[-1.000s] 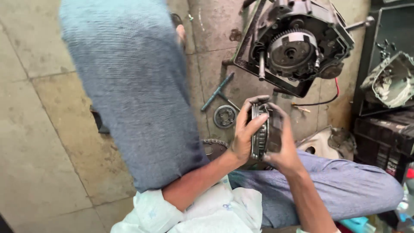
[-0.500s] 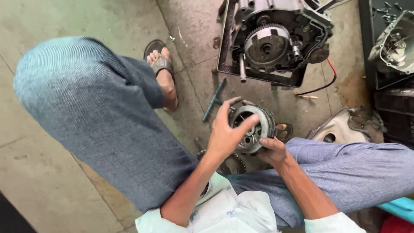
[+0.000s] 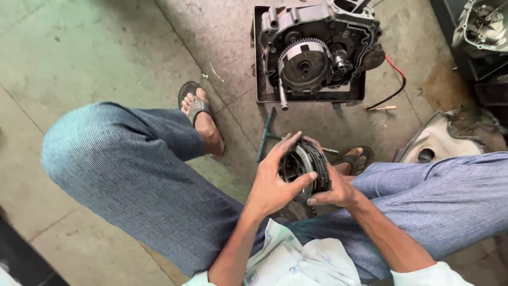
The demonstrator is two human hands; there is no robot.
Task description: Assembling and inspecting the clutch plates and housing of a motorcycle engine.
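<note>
Cradling a round clutch pack (image 3: 307, 167) between both hands, the person sits low over the concrete floor (image 3: 106, 58). Left hand (image 3: 275, 182) wraps the near face, grip clamped on the pack, thumb across its front. Right hand (image 3: 333, 188) clamps the stacked plates from the far side. Pack sits between the knees, above a T-handle wrench (image 3: 264, 135). Beyond, an open engine case (image 3: 317, 50) rests in a dark tray (image 3: 259, 79).
</note>
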